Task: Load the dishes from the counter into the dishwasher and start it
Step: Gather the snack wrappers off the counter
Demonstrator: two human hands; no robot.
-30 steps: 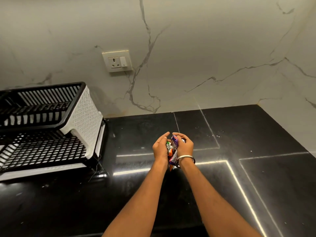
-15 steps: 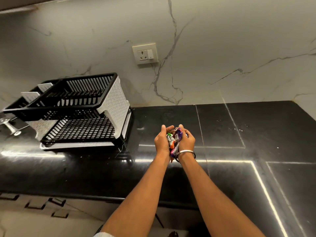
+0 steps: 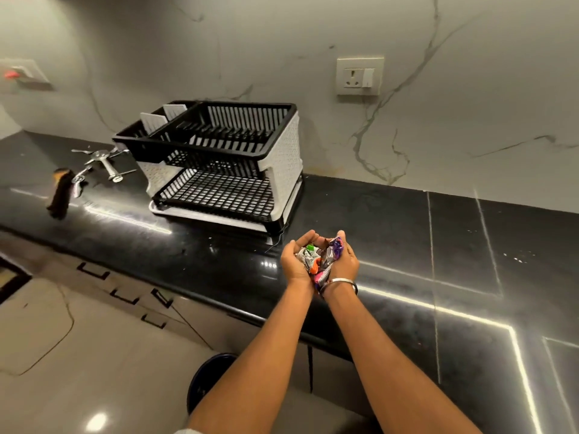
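Both hands, left [image 3: 296,263] and right [image 3: 344,261], cup wrappers [image 3: 319,260] at centre frame; rack [image 3: 219,164] empty, no dishes loaded yet.

Silver bangle [image 3: 340,282] on right wrist

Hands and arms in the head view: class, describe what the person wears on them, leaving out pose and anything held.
Both forearms are bare, with no sleeves showing on them. The right hand has a thin silver-coloured bangle round its wrist. The left hand and its wrist carry nothing: no ring, watch or glove shows. A scrap of pale fabric shows at the picture's bottom edge, by the left arm.
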